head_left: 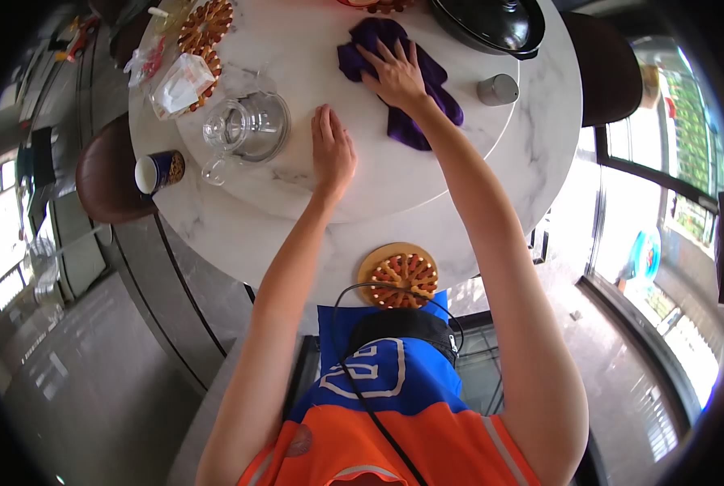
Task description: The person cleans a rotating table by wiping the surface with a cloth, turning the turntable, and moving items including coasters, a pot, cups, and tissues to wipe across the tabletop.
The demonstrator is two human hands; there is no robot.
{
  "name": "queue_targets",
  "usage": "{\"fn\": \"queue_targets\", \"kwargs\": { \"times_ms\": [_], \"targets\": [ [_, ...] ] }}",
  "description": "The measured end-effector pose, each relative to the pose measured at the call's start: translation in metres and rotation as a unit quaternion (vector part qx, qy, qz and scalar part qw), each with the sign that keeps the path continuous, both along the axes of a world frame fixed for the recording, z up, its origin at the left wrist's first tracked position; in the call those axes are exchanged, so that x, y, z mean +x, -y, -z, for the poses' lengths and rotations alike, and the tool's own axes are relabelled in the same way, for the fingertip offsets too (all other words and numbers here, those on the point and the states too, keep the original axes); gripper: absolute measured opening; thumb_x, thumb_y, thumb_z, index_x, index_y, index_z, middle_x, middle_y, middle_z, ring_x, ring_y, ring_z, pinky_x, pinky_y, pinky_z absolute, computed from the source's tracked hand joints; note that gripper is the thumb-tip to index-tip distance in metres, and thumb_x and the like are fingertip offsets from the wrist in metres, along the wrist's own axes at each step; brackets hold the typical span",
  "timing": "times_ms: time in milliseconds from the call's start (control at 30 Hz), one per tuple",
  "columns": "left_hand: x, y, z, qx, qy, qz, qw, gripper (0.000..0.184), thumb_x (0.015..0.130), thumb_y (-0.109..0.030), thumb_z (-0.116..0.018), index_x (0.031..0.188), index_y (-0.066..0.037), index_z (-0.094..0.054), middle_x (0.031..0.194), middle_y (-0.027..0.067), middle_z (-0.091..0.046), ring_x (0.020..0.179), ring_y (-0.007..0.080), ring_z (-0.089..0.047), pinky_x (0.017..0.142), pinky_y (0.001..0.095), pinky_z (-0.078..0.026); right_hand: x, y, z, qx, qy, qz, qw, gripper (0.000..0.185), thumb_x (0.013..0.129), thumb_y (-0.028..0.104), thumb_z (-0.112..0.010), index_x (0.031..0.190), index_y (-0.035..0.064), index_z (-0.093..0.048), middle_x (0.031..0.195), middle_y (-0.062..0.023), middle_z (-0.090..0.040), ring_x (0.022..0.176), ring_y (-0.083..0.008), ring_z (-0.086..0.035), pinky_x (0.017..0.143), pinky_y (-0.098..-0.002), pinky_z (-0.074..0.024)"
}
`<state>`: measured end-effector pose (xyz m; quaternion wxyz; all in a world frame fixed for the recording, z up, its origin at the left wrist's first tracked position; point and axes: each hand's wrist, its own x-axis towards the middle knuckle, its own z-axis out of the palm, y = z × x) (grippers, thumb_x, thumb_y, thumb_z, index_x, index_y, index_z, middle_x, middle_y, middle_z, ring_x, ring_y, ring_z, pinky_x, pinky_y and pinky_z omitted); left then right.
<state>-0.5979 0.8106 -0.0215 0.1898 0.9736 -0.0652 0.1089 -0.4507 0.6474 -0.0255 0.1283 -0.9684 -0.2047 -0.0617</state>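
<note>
My right hand point(396, 74) lies spread on a crumpled dark purple cloth point(427, 121), pressing it against the white marbled round table point(532, 154). The fingers are apart and stretched out over the cloth. My left hand point(333, 154) rests on the raised round top in the middle of the table, holding nothing, its fingers extended side by side. To the left of that hand stands a clear glass pitcher point(269, 125). A small grey cylinder point(498, 90) is right of the cloth, and a black lidded pot point(491, 28) sits beyond it.
On the left are a dark patterned paper cup point(159, 172), a tissue pack point(183, 85) and openwork wooden trivets point(205, 26). Another trivet point(402, 277) lies at the near edge, by my body. Brown chairs point(112, 174) stand around the table. A cable point(354, 377) hangs over my front.
</note>
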Motion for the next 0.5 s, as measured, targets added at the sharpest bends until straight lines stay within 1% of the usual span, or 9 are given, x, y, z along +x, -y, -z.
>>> {"fn": "queue_targets", "kwargs": {
  "times_ms": [33,133,167,300,333,367,433,467,500],
  "targets": [
    [0.002,0.002,0.003,0.005,-0.002,-0.011,1.0,0.048,0.096,-0.009,-0.052,0.137,0.016,-0.042,0.147,0.0237,-0.038,0.14,0.0408,-0.037,0.118,0.0466,-0.033,0.013,0.0,0.002,0.006,0.024,-0.008,1.0,0.061,0.094,0.046,-0.057,0.151,0.0295,-0.044,0.151,-0.0149,-0.046,0.138,-0.0478,-0.041,0.118,-0.0631,-0.0211],
    [-0.001,0.02,-0.001,0.005,0.038,-0.018,0.999,0.049,0.093,-0.004,-0.054,0.138,0.013,-0.042,0.144,0.0225,-0.041,0.136,0.0414,-0.04,0.113,0.0466,-0.038,0.018,0.027,-0.002,0.011,0.039,-0.047,0.998,0.059,0.094,0.047,-0.058,0.149,0.0277,-0.048,0.152,-0.0135,-0.046,0.136,-0.0483,-0.042,0.117,-0.0638,-0.0229],
    [0.002,0.021,-0.003,-0.007,0.045,-0.011,0.999,0.048,0.093,-0.003,-0.054,0.138,0.012,-0.044,0.144,0.0218,-0.042,0.136,0.0403,-0.041,0.113,0.046,-0.038,0.014,0.037,-0.007,0.046,0.02,-0.065,0.997,0.059,0.094,0.047,-0.058,0.148,0.0273,-0.048,0.152,-0.0136,-0.045,0.136,-0.0485,-0.042,0.117,-0.0623,-0.0236],
    [0.0,0.027,-0.001,-0.051,0.06,-0.018,0.997,0.043,0.092,-0.002,-0.058,0.132,0.01,-0.051,0.141,0.0204,-0.046,0.135,0.0375,-0.044,0.112,0.0448,-0.041,-0.06,0.096,-0.009,0.014,0.0,-0.098,0.995,0.059,0.092,0.046,-0.061,0.146,0.0237,-0.051,0.151,-0.0127,-0.048,0.135,-0.0471,-0.043,0.117,-0.0593,-0.0256],
    [0.002,0.031,-0.003,-0.076,0.087,-0.014,0.993,0.041,0.088,0.001,-0.063,0.128,0.003,-0.058,0.136,0.0167,-0.05,0.13,0.0364,-0.048,0.11,0.0444,-0.043,-0.069,0.113,-0.013,0.046,-0.012,-0.096,0.994,0.06,0.091,0.044,-0.063,0.146,0.023,-0.051,0.15,-0.0126,-0.048,0.133,-0.0466,-0.044,0.116,-0.0589,-0.0269],
    [-0.007,0.034,-0.004,-0.07,0.088,-0.036,0.993,0.041,0.088,0.001,-0.063,0.128,0.003,-0.058,0.136,0.0167,-0.05,0.13,0.0364,-0.048,0.11,0.0444,-0.043,-0.076,0.122,-0.019,0.075,-0.021,-0.094,0.993,0.061,0.09,0.042,-0.065,0.146,0.0222,-0.051,0.15,-0.0125,-0.049,0.132,-0.046,-0.046,0.115,-0.0585,-0.0282],
    [-0.034,0.031,-0.009,-0.032,0.085,-0.012,0.996,0.037,0.086,0.0,-0.066,0.122,-0.002,-0.062,0.131,0.0138,-0.052,0.125,0.0338,-0.052,0.108,0.0431,-0.045,-0.103,0.123,-0.033,0.129,-0.01,-0.085,0.988,0.064,0.087,0.04,-0.07,0.146,0.0225,-0.051,0.148,-0.012,-0.051,0.13,-0.0442,-0.048,0.113,-0.0586,-0.0294],
    [-0.058,0.039,-0.016,-0.052,0.065,-0.032,0.996,0.034,0.085,0.0,-0.068,0.118,-0.004,-0.063,0.127,0.0123,-0.054,0.121,0.0307,-0.054,0.105,0.0421,-0.046,-0.116,0.125,-0.044,0.053,0.059,-0.072,0.994,0.061,0.084,0.038,-0.073,0.141,0.0213,-0.057,0.147,-0.0104,-0.053,0.13,-0.0412,-0.049,0.112,-0.0575,-0.0304],
    [-0.085,0.047,-0.022,-0.049,0.063,-0.05,0.996,0.034,0.085,0.0,-0.068,0.118,-0.004,-0.063,0.127,0.0123,-0.054,0.121,0.0307,-0.054,0.105,0.0421,-0.046,-0.129,0.129,-0.052,0.056,0.119,-0.075,0.988,0.049,0.082,0.033,-0.075,0.127,0.0159,-0.066,0.141,-0.0086,-0.056,0.127,-0.0389,-0.051,0.11,-0.058,-0.0324]
  ]
}}
